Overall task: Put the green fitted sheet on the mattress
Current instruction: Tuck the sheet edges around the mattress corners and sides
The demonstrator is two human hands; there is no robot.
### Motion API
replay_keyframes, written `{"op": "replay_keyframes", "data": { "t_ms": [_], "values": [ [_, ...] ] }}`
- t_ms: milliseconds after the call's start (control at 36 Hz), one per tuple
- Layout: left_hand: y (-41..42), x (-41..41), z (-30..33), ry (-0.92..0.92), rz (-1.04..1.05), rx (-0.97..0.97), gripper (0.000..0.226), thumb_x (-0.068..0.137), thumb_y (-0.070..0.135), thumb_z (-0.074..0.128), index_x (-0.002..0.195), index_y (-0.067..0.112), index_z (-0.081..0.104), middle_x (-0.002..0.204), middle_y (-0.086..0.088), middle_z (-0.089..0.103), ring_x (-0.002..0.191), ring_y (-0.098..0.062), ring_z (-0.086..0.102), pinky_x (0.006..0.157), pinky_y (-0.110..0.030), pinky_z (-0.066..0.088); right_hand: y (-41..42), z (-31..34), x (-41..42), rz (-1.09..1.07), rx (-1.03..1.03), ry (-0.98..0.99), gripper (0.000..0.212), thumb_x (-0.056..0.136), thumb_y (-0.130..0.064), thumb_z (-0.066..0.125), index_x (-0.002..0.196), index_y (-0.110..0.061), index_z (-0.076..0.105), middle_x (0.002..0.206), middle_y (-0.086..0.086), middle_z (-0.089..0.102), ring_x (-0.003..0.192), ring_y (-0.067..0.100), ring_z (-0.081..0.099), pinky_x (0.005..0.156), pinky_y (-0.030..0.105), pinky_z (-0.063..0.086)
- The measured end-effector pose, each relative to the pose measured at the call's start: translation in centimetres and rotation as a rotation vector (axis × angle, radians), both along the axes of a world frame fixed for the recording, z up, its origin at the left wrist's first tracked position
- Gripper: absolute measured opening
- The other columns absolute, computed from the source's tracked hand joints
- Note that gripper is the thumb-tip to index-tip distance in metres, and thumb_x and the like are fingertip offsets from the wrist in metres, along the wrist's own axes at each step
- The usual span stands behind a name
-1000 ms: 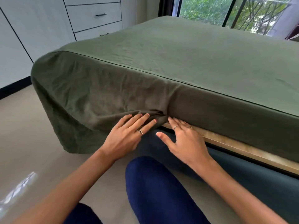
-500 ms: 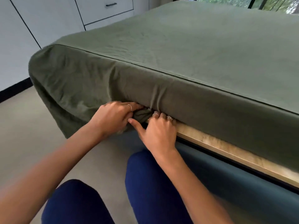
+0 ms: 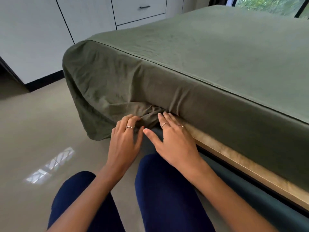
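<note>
Left hand seemingly pinches the olive-green cotton fitted sheet; flat, empty right hand should push slack under the sheet-covered mattress.

From where I stand there is no writing to read anywhere: no label, brand mark, number or sign on the green fitted sheet, the white drawers or the floor.

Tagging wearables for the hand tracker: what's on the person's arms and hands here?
Both forearms are bare, with no sleeves, gloves or watch. The left hand wears one thin metal ring. The right hand wears two thin rings on separate fingers. Dark blue trousers cover the legs.
</note>
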State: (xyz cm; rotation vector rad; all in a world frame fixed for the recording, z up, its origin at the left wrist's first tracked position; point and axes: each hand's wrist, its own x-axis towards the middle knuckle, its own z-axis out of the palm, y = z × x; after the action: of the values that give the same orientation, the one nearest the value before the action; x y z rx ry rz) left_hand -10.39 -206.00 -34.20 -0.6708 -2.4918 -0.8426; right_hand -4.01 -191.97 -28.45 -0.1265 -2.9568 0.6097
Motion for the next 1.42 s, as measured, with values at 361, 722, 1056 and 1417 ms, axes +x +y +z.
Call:
{"op": "replay_keyframes", "data": {
  "t_ms": [361, 722, 1056, 1417],
  "values": [
    [0.2, -3.0, 1.0, 0.029, 0.105, 0.116, 0.027, 0.092, 0.006, 0.051, 0.118, 0.006, 0.057, 0.124, -0.009, 0.055, 0.112, -0.021, 0.05, 0.09, -0.029, 0.038, -3.2, 0.1, -6.4, -0.26, 0.084, -0.058, 0.095, 0.086, -0.074, 0.031, 0.141, 0.004, 0.034, 0.142, 0.019, 0.044, 0.132, 0.03, 0.041, 0.107, 0.038, 0.031],
    [-1.3, -3.8, 3.3, -0.059, 0.032, 0.332, 0.024, 0.093, 0.002, 0.05, 0.116, 0.008, 0.053, 0.097, -0.001, 0.062, 0.082, -0.008, 0.06, 0.072, -0.015, 0.048, -5.0, 0.6, -9.6, -0.319, 0.139, -0.178, 0.088, 0.09, -0.071, 0.027, 0.133, 0.004, 0.043, 0.134, 0.021, 0.049, 0.124, 0.035, 0.045, 0.103, 0.045, 0.031],
    [-0.6, -2.6, 0.9, -0.081, -0.154, 0.036, 0.043, 0.101, 0.026, 0.041, 0.143, 0.015, 0.043, 0.145, 0.0, 0.044, 0.137, -0.009, 0.035, 0.114, -0.019, 0.023, -0.5, 0.4, -3.6, 0.062, 0.052, -0.066, 0.063, 0.099, -0.043, 0.037, 0.15, -0.008, 0.024, 0.157, 0.011, 0.024, 0.146, 0.019, 0.018, 0.119, 0.032, 0.015],
    [-0.9, -5.9, -0.6, 0.138, -0.234, -0.132, 0.043, 0.099, 0.018, 0.045, 0.137, -0.001, 0.047, 0.144, -0.013, 0.045, 0.136, -0.022, 0.04, 0.114, -0.033, 0.031, -2.0, -0.8, -7.3, 0.037, 0.051, -0.008, 0.059, 0.097, -0.033, 0.031, 0.151, -0.01, 0.022, 0.157, 0.007, 0.024, 0.145, 0.016, 0.019, 0.12, 0.032, 0.012]
  ]
}}
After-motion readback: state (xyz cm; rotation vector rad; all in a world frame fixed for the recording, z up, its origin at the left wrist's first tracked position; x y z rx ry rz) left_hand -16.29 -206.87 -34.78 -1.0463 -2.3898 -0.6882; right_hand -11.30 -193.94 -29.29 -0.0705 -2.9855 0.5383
